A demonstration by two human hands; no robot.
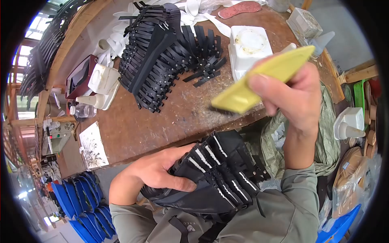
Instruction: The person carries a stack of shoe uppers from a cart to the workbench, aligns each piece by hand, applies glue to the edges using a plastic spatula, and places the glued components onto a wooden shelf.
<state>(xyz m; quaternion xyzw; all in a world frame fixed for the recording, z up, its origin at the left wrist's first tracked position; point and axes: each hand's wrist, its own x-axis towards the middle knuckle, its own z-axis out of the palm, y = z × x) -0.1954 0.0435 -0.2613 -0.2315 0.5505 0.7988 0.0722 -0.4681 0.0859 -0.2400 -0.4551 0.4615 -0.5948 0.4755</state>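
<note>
My left hand (166,168) is wrapped around a stack of black strappy shoe uppers (219,178), held close against my lap. White stripes run across the exposed strap ends of the stack. Raised over the front edge of the workbench, my right hand (293,91) grips a flat yellow tool (263,81) with a dark lower edge; whether that edge is bristle I cannot tell. The tool is apart from the uppers. On the bench lies a large heap of black studded straps (154,60), with a smaller group of straps (206,56) beside it.
An upturned white plastic container (250,50) stands on the brown workbench (174,125). A white glue pot (101,85), a dark red box (82,77) and a stained paper (93,145) are at left. A green sack (328,133) hangs at right. Blue racks (83,198) stand lower left.
</note>
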